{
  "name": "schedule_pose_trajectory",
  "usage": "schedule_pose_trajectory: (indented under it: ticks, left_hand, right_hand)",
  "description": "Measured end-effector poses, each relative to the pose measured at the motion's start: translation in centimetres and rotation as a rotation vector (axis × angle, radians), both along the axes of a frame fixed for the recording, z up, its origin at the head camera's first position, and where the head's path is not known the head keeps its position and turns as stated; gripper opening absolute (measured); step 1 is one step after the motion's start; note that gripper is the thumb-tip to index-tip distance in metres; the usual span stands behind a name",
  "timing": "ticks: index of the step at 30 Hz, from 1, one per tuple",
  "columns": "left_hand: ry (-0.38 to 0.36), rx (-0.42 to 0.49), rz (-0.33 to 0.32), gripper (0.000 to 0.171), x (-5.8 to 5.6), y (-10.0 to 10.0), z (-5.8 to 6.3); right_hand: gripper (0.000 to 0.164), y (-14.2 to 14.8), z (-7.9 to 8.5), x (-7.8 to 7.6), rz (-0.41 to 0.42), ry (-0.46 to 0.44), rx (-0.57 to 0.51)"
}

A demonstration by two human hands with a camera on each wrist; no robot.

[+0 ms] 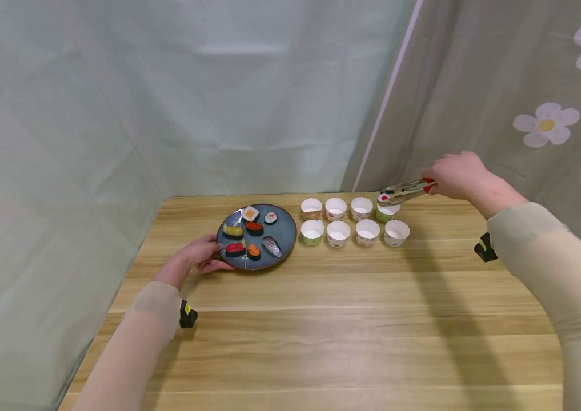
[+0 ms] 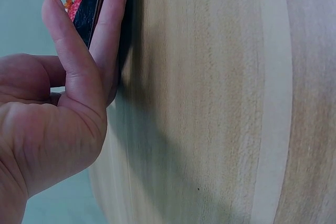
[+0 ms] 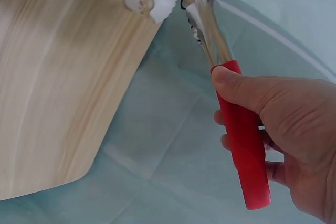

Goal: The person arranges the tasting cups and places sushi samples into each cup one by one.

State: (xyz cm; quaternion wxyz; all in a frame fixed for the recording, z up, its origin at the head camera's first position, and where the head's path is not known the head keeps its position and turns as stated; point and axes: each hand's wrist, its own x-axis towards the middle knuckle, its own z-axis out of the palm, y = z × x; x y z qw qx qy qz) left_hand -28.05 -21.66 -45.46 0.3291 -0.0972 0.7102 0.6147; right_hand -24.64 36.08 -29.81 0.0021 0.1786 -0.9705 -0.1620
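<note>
My left hand (image 1: pixel 203 255) grips the left rim of a round blue plate (image 1: pixel 285 228), its fingers around the edge in the left wrist view. Several toy sushi pieces lie on the plate, among them a red-topped one (image 1: pixel 236 249) and a silvery one (image 1: pixel 272 246). My right hand (image 1: pixel 456 174) holds metal tongs (image 1: pixel 408 191) by their red handles (image 3: pixel 244 140). Between the tong tips is a small white sushi roll (image 1: pixel 384 197) with a red centre. It hangs over a green paper cup (image 1: pixel 387 214) at the right end of the back row.
Several white-lined paper cups (image 1: pixel 339 233) stand in two rows right of the plate. The wooden table (image 1: pixel 321 331) meets a pale curtain (image 1: pixel 269 114) at its back edge. A grey curtain with flowers (image 1: pixel 475 103) hangs at the right.
</note>
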Motion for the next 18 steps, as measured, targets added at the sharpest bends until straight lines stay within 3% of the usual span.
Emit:
schedule_pose_trajectory:
  ticks: [7, 18]
  left_hand:
    - [-0.016, 0.017, 0.012, 0.059, 0.0, -0.1, 0.0]
    - [-0.021, 0.017, 0.004, 0.058, 0.1, -0.1, -0.1]
  right_hand:
    - [0.033, 0.6, -0.8, -0.4, -0.029, -0.036, 0.002]
    - [0.014, 0.2, -1.5, -0.9, -0.056, -0.043, 0.024]
